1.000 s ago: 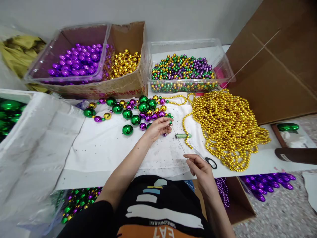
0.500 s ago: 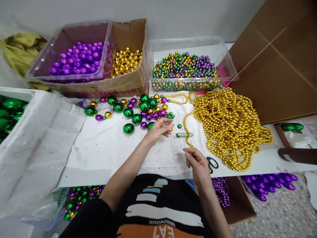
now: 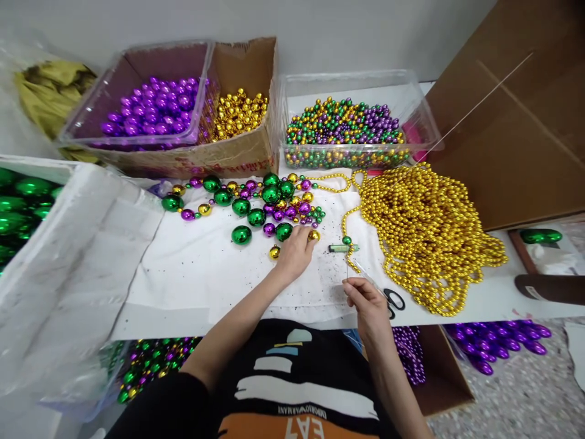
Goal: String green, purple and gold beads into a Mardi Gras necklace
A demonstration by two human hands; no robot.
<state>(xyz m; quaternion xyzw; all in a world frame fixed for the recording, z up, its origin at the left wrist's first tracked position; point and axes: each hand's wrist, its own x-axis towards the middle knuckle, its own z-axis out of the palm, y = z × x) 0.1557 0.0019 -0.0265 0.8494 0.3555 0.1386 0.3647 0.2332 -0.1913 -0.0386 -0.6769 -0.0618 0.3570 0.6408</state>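
My left hand point(image 3: 296, 251) reaches onto the white cloth, its fingers closed at a shiny gold bead point(image 3: 313, 235); the fingertips are partly hidden. Between the thumb and forefinger of my right hand point(image 3: 365, 297) is a thin thread point(image 3: 347, 269), which runs up toward a small green bead point(image 3: 347, 240). Around my left hand lie a large green bead point(image 3: 241, 235), a gold bead point(image 3: 274, 252) and several purple beads point(image 3: 269, 230). Behind them stretches a strung garland of mixed beads point(image 3: 222, 196). A green-handled tool point(image 3: 338, 248) rests between my hands.
A heap of gold bead strands point(image 3: 425, 238) covers the right side. Black-handled scissors point(image 3: 393, 299) lie beside my right hand. Along the back stand a cardboard box point(image 3: 228, 160) holding purple and gold beads and a clear bin point(image 3: 356, 78) of small mixed beads. A large cardboard sheet point(image 3: 512, 122) rises at right.
My left hand has moved down onto the loose beads, its fingers closing at a gold one. The green bead by the thread now appears farther right. My right hand keeps its pinch.
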